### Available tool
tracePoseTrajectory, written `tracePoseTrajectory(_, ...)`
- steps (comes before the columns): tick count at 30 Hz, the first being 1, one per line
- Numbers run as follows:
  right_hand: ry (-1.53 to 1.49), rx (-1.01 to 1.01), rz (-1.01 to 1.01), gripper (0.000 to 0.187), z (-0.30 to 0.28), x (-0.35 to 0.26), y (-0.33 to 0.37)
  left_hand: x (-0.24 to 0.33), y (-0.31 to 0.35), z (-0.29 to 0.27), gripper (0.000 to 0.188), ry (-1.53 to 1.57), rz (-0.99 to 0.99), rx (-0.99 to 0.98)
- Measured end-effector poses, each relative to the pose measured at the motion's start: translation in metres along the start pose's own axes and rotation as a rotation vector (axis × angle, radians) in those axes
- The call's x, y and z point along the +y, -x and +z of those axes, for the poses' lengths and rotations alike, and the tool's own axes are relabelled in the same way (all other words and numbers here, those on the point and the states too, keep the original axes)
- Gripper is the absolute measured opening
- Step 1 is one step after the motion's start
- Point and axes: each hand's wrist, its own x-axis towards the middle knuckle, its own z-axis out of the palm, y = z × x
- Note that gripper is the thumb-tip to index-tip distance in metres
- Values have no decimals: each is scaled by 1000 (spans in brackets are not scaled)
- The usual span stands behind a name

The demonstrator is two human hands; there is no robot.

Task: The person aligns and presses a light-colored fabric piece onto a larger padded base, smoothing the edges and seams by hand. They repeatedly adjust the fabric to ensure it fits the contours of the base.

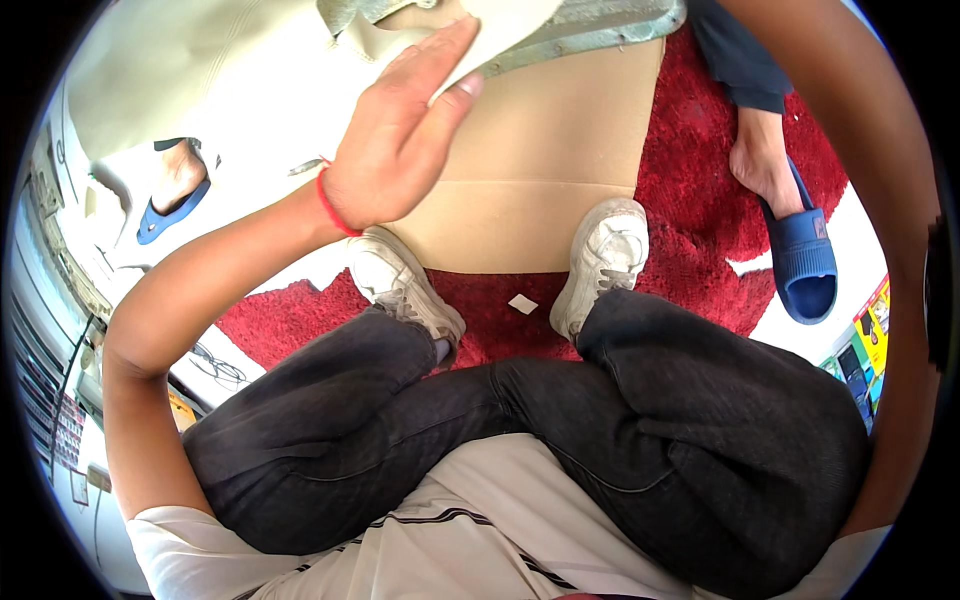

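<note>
My left hand [400, 130], with a red string around its wrist, reaches up to the top middle. Its fingers are stretched out, and the thumb stands apart from them. They lie against a pale cream flap of smooth, leather-like material [508, 35], part of which shows between thumb and forefinger. Behind the flap is a worn grey-green hard-edged piece [610, 22], its kind unclear. A large cream sheet [170, 70] with a stitched seam spreads at the upper left. My right arm [850, 110] runs up the right side and leaves at the top edge, so my right hand is out of sight.
Flat cardboard [540, 150] lies on a red shaggy rug [690, 170], between my white shoes. A person's foot in a blue slipper [803, 265] stands at right; another blue slipper [175, 212] is at left. A small white scrap [522, 303] and a dark cable [215, 365] lie on the floor.
</note>
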Motion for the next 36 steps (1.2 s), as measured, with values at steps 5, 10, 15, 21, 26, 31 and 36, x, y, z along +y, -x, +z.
tracePoseTrajectory(5,25,71,61,16,-4,3,10,-1,-3,-1,52,-111,141,-16)
tracePoseTrajectory(10,70,150,88,14,1,-4,23,13,-3,1,64,-138,59,-13)
tracePoseTrajectory(15,124,212,106,12,8,-11,18,21,-18,0,83,14,-174,19)
tracePoseTrajectory(21,90,226,178,11,27,-29,3,-43,1,-21,37,-301,-42,14)
tracePoseTrajectory(26,169,274,262,23,30,-37,16,8,-13,-9,55,198,-376,39)
tracePoseTrajectory(31,61,266,256,30,18,-28,26,10,-17,-2,50,226,-433,-30)
tracePoseTrajectory(36,-115,182,173,27,13,-20,37,24,-22,6,59,211,-295,-205)
